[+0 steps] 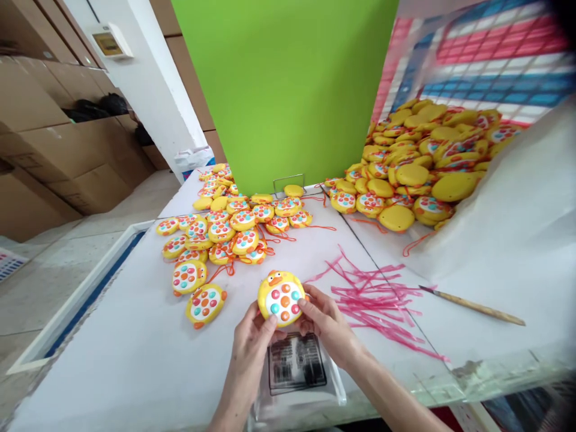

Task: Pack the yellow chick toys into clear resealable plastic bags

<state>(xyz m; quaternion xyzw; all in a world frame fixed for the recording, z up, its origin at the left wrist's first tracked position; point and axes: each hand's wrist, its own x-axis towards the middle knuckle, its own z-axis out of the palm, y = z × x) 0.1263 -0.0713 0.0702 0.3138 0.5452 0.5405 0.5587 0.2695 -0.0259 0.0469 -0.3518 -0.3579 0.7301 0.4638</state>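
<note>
Both my hands hold a yellow duck-shaped toy [284, 298] upright, its white belly of orange, pink and teal round buttons toward me. My left hand [254, 333] grips its lower left edge, thumb on the front. Pressing on its right side is the thumb of my right hand [324, 319], with the other fingers behind or beside it. Beneath my hands lies a clear plastic bag [310, 408] with a black printed label [297, 363]. A like duck toy [206, 305] rests on the table to the left.
Several more duck toys with red cords lie in a group [220, 231] and a large heap [414, 174]. Pink plastic strips [378, 300] and a wooden-handled pointed tool [477, 307] are on the right. A green panel [292, 90] stands behind; cardboard boxes [58, 150] are at left.
</note>
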